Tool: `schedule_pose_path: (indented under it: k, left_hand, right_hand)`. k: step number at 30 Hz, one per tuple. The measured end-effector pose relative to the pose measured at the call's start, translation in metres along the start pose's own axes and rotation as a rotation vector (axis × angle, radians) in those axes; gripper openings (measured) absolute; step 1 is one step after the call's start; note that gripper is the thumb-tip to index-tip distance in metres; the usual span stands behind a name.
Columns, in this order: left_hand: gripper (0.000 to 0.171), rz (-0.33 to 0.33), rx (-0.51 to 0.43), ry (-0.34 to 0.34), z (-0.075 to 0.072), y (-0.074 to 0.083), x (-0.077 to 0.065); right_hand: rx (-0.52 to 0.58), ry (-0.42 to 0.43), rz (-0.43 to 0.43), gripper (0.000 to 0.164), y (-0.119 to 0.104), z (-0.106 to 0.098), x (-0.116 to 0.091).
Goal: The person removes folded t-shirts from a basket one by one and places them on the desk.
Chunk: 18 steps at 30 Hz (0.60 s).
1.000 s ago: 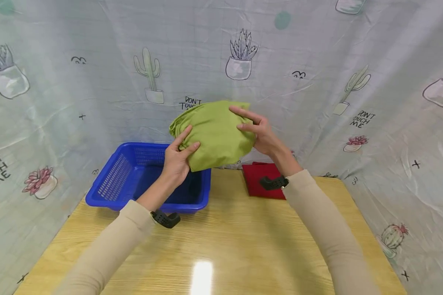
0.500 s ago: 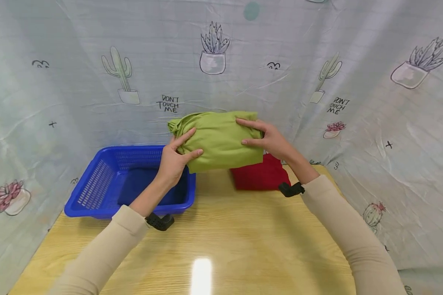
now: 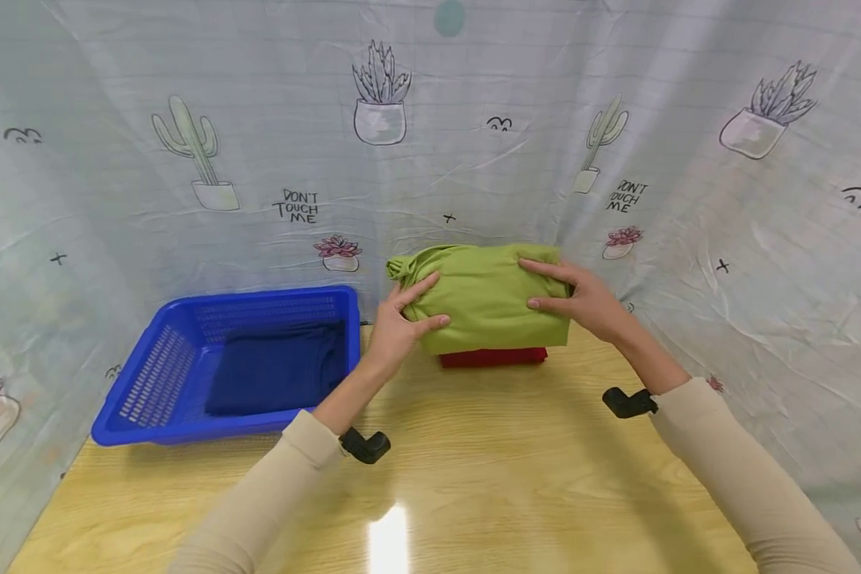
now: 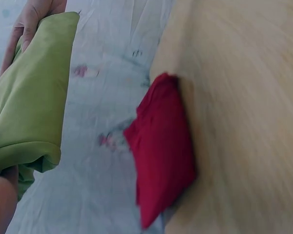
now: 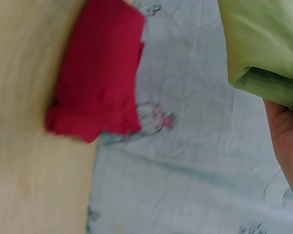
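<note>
Both hands hold a folded green cloth (image 3: 484, 299) up off the table. My left hand (image 3: 393, 333) grips its left end, where a bunched fold sticks out, thumb on the near face. At the right end my right hand (image 3: 594, 304) pinches it, with thumb and a finger on the near face and the others hidden behind. A folded red cloth (image 3: 493, 358) lies on the table behind and below, mostly covered by the green one in the head view. Both wrist views show a gap between the green cloth (image 4: 36, 92) and the red cloth (image 5: 100, 73).
A blue plastic basket (image 3: 132, 391) with perforated sides stands at the left of the wooden table (image 3: 488, 470). Inside it lies a folded navy cloth (image 3: 276, 371). A cactus-print curtain (image 3: 445, 175) hangs close behind the table and along its sides.
The head view has turned right, so basket and curtain shift left. Both hands have carried the green cloth rightward and lower, from beside the basket to over the red cloth, keeping their grip.
</note>
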<state>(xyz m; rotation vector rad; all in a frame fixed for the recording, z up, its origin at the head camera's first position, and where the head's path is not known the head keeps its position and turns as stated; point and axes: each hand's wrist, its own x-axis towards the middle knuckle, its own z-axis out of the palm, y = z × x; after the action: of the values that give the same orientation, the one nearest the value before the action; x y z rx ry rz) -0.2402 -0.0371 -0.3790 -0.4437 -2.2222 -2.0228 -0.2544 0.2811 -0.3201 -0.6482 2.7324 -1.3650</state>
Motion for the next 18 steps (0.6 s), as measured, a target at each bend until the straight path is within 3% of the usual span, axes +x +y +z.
schedule_pose_path:
  k: [5,11,13,16,18]
  left_hand:
    - [0.067,-0.003,-0.043,-0.058,0.035,-0.011,-0.003]
    - [0.067,-0.006,-0.069,-0.081,0.072,-0.025,-0.004]
    - [0.066,-0.007,-0.072,-0.094,0.085,-0.029,-0.005]
    - [0.066,-0.012,-0.065,-0.121,0.101,-0.036,-0.003]
    - [0.066,-0.010,-0.046,-0.140,0.113,-0.039,-0.001]
  right_hand:
    - [0.088,0.050,0.082,0.068,0.017,-0.012,-0.031]
    - [0.490,0.047,0.161,0.076,0.039,-0.015,-0.061]
    - [0.573,0.050,0.172,0.076,0.047,-0.017,-0.072]
    - [0.555,0.054,0.176,0.076,0.057,-0.023,-0.085]
    - [0.472,0.061,0.193,0.075,0.064,-0.028,-0.094]
